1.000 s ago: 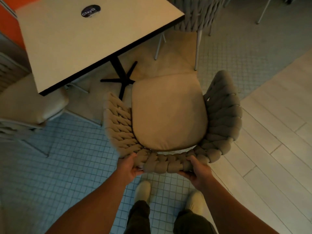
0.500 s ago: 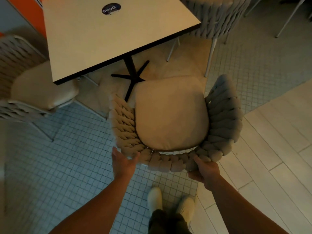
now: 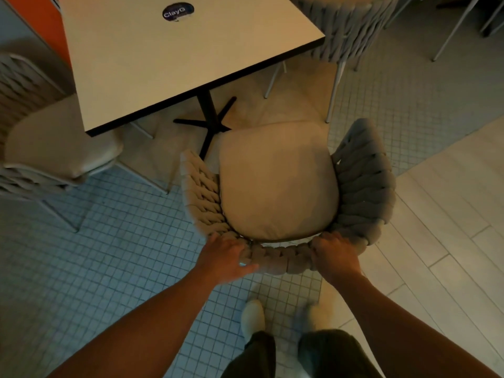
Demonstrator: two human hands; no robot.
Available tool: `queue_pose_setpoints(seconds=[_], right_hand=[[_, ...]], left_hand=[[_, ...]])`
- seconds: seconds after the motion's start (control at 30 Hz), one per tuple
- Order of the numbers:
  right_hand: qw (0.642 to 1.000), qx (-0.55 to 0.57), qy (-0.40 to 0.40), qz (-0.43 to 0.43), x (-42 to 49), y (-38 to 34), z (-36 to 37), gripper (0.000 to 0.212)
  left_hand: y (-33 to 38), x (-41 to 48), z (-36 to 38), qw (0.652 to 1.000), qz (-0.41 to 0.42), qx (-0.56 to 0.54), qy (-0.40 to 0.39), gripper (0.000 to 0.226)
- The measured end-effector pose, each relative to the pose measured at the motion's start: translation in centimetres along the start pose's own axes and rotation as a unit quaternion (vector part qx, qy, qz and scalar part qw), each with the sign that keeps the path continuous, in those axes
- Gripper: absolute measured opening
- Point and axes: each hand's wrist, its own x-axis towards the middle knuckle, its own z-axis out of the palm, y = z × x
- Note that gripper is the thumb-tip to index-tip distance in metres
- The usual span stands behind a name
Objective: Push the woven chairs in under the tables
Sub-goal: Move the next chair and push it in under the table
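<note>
The woven chair (image 3: 362,192) stands on the near side of the table (image 3: 191,55), off its near right corner. The beige seat cushion (image 3: 275,184) lies wholly outside the tabletop's edge, with its front close to the table's black cross foot (image 3: 210,121). The left hand (image 3: 226,255) and right hand (image 3: 334,255) both hold the top of the braided backrest, the side farthest from the table, with fingers (image 3: 324,238) curled over the rim. A second chair (image 3: 54,148) sits at the table's left side, its seat partly under the top, and a third (image 3: 346,31) at the table's far right.
</note>
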Motion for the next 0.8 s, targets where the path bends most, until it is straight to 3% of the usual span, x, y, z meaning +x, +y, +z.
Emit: queue_pose_setpoints(seconds=[0.17, 0.3, 0.43, 0.57, 0.8], right_hand=[[0.994, 0.027, -0.03, -0.101, 0.9, 1.1, 1.2, 0.036], [0.99, 0.039, -0.059, -0.121, 2.0, 2.8, 2.0, 0.058], [0.985, 0.001, 0.0, -0.173, 2.8, 5.8, 2.6, 0.089], [0.965, -0.013, 0.108, -0.24, 3.6, 9.3, 2.0, 0.078], [0.937, -0.057, 0.163, -0.302, 5.3, 11.6, 2.0, 0.068]], left_hand=[[1.2, 0.7, 0.0, 1.0, -0.003, 0.02, -0.023, 0.112], [2.4, 1.1, -0.3, 0.999, -0.032, 0.027, -0.019, 0.116], [3.6, 0.7, -0.5, 0.997, -0.025, 0.042, 0.053, 0.099], [4.0, 0.2, -1.6, 0.998, -0.058, 0.029, -0.017, 0.114], [4.7, -0.2, -1.5, 0.994, -0.097, 0.024, -0.053, 0.111]])
